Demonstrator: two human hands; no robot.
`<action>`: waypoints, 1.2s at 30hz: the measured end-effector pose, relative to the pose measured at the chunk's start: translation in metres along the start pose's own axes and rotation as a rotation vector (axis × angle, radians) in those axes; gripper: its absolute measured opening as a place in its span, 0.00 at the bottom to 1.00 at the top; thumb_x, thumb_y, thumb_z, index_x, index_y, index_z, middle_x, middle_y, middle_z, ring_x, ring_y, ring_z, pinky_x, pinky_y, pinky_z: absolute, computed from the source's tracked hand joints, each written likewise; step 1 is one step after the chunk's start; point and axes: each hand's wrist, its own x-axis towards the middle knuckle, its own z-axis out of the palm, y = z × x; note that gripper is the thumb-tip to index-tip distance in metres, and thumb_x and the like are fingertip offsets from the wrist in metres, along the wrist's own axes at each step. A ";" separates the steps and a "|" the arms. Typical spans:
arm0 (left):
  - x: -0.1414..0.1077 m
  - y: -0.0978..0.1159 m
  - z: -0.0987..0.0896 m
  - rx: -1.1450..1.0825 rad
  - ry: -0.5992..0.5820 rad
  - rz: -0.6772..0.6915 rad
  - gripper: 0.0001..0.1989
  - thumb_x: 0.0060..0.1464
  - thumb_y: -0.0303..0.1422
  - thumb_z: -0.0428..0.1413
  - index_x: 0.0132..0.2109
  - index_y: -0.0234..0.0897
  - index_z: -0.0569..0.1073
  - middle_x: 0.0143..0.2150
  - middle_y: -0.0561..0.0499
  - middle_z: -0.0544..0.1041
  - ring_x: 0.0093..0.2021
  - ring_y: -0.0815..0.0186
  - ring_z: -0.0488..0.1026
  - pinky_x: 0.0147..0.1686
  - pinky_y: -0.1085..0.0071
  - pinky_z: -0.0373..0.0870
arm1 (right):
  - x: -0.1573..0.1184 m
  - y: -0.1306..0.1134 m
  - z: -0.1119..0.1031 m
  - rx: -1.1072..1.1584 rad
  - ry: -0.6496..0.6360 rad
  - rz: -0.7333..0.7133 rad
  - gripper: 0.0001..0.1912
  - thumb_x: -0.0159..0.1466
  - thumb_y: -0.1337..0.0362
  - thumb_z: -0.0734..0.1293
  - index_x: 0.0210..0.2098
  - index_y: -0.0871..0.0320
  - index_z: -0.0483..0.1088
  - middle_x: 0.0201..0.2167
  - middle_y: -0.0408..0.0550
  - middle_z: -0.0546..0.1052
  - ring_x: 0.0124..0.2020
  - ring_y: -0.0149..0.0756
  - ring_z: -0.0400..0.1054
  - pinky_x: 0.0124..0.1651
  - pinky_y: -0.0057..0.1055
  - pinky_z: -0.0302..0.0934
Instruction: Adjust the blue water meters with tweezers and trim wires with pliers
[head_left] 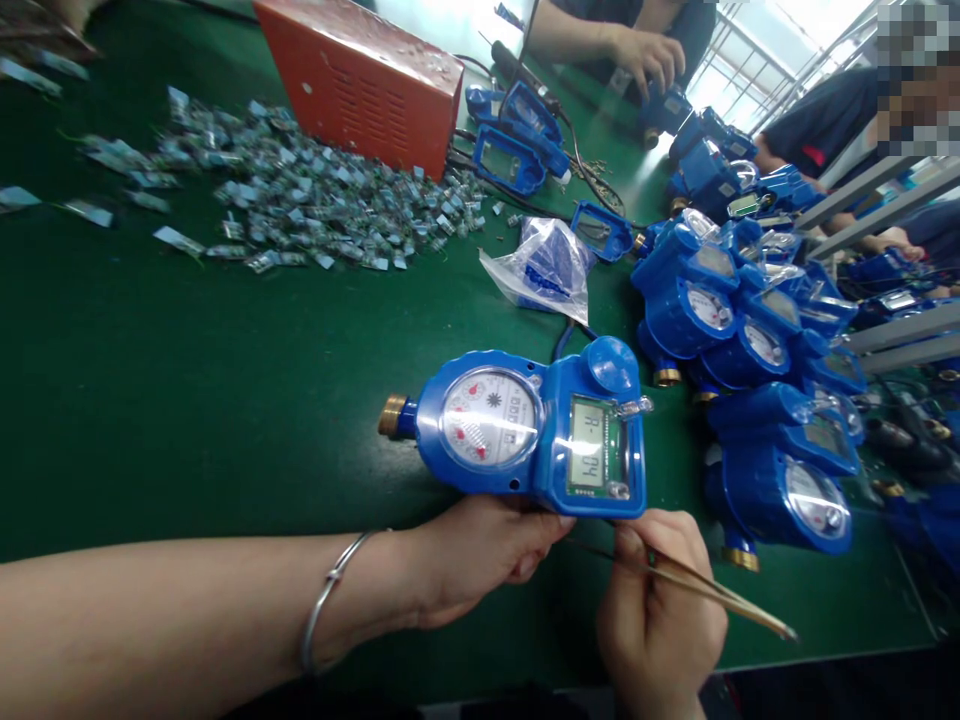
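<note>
A blue water meter with a round dial, a small LCD window and a brass fitting on its left end is in front of me. My left hand grips its near side, thumb along the housing, with the other fingers partly hidden beneath. Just below the display end, my right hand is closed around a pair of tweezers. The tweezers' back end points toward the lower right, and their tips reach left under the meter, where they are hard to see. A small clear piece lies at the display window's upper edge.
Several blue meters crowd the right side near a metal rack. Behind stand a heap of small clear pieces, an orange box, a plastic bag and blue frames. Another person's hand touches a meter at the back.
</note>
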 end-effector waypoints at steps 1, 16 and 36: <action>0.000 0.000 0.000 0.000 0.005 0.004 0.14 0.45 0.39 0.59 0.27 0.36 0.62 0.19 0.60 0.58 0.21 0.73 0.50 0.23 0.71 0.44 | 0.001 0.001 0.000 0.018 -0.012 0.051 0.06 0.63 0.73 0.60 0.37 0.59 0.67 0.31 0.44 0.69 0.34 0.31 0.64 0.37 0.28 0.57; 0.002 0.002 0.000 -0.022 -0.018 0.039 0.16 0.45 0.40 0.60 0.29 0.36 0.62 0.19 0.60 0.58 0.20 0.74 0.50 0.22 0.72 0.43 | -0.005 0.039 0.022 0.835 -0.004 0.714 0.10 0.63 0.57 0.63 0.35 0.59 0.68 0.30 0.43 0.68 0.28 0.28 0.60 0.31 0.26 0.56; 0.002 0.002 -0.001 -0.012 -0.040 0.042 0.15 0.48 0.39 0.59 0.30 0.36 0.61 0.21 0.60 0.58 0.20 0.74 0.51 0.22 0.71 0.42 | -0.004 0.014 0.016 0.352 0.191 0.169 0.07 0.65 0.68 0.59 0.34 0.57 0.68 0.29 0.45 0.70 0.33 0.35 0.65 0.37 0.34 0.58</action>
